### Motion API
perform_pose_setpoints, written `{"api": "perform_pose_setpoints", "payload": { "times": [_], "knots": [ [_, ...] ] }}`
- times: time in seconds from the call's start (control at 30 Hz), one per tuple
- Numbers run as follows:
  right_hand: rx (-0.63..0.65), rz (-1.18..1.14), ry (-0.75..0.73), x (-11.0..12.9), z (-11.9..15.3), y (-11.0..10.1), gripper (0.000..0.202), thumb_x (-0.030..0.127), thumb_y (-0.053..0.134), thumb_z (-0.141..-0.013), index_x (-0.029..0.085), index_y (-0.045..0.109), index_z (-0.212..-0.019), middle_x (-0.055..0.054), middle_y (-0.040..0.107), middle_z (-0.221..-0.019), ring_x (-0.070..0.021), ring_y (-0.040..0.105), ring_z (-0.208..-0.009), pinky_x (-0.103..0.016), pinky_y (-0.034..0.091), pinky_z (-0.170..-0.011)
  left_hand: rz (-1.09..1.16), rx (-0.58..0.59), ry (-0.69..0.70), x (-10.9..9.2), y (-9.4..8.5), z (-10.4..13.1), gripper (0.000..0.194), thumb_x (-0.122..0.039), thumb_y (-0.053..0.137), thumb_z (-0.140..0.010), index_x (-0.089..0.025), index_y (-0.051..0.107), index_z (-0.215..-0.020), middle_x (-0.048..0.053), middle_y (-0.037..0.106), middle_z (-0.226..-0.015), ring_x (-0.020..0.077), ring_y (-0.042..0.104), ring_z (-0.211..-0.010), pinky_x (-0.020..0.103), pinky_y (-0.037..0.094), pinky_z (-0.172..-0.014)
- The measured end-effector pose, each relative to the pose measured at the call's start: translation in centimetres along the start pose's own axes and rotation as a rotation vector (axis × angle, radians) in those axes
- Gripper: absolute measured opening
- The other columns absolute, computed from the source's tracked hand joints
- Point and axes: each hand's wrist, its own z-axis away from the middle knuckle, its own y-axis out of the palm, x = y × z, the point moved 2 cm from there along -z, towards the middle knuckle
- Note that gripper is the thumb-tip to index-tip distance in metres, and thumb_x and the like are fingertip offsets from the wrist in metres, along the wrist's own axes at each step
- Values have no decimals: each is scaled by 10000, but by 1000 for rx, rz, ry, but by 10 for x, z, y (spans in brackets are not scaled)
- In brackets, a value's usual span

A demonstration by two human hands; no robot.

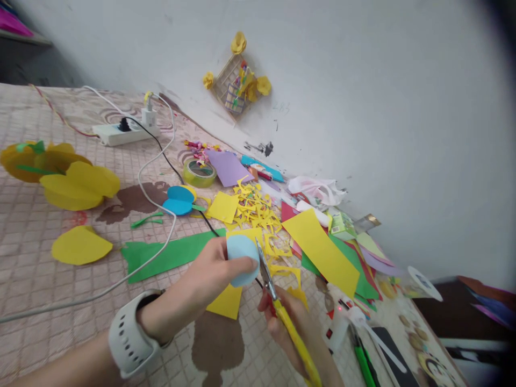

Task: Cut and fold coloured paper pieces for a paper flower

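Fingers of the left hand are mostly hidden behind a light blue disc; only the thumb is seen plainly, laid across its face. The yellow-handled scissors are partly covered by the right hand, and their handle end is cut off by the bottom edge; whether the blades are parted cannot be made out. Yellow paper is partly covered by the disc and the left hand; whether it is held as well cannot be told. On the wall, well beyond both hands, faint digits are seen, perhaps 283; lettering on a green-and-white box, beyond and right of the right hand, is too small to be read. The disc is pinched in the left hand, its right edge just beside the blades; the scissors are gripped in the right hand. Yellow scraps are heaped beyond the disc. A green strip is laid left of it, partly covered by the left hand. A white watch is worn on the left wrist.
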Motion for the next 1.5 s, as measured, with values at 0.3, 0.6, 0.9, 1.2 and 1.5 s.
{"api": "perform_pose_setpoints", "payload": {
  "times": [0.3, 0.6, 0.9, 1.2, 1.5],
  "knots": [
    [-57, -32, 67, -3, -2, 3, 211, 400, 557, -701, 205, 480, -722, 44, 439, -612, -105, 395, -502, -224, 323, -457, -38, -7, -20, 1, 0, -1, 40, -135, 633, -666, -154, 625, -631, -46, 566, -587, 78, 441, -520, 192, 340, -505],
    [-52, 80, 81, 0, -4, 0, 188, 357, 575, -702, 206, 464, -682, 48, 427, -593, -106, 390, -508, -217, 304, -458, 2, 9, -6, -1, 1, 0, 50, -111, 625, -670, -152, 645, -648, -50, 564, -590, 67, 436, -517, 179, 331, -497],
    [0, 3, 56, -10, -3, -1, 290, 478, 579, -747, 199, 501, -728, 47, 440, -574, -110, 417, -487, -215, 337, -440, 14, 13, 3, -2, 1, -1, 72, -106, 629, -681, -159, 640, -634, -58, 557, -580, 70, 427, -518, 178, 322, -492],
    [-14, -37, 36, 0, 0, 3, 593, 791, 511, -699, 203, 500, -768, 45, 421, -582, -115, 412, -492, -226, 334, -441, -1, 11, -9, -2, 1, 1, 90, -95, 622, -683, -162, 636, -625, -52, 563, -574, 79, 437, -514, 187, 323, -493],
    [29, -45, -8, -10, -3, 1, 570, 773, 503, -744, 203, 505, -775, 30, 453, -589, -121, 426, -498, -221, 334, -432, 38, 7, -20, -2, 3, 1, 81, -89, 621, -672, -156, 650, -639, -51, 588, -589, 76, 459, -523, 186, 352, -516]
  ]
}}
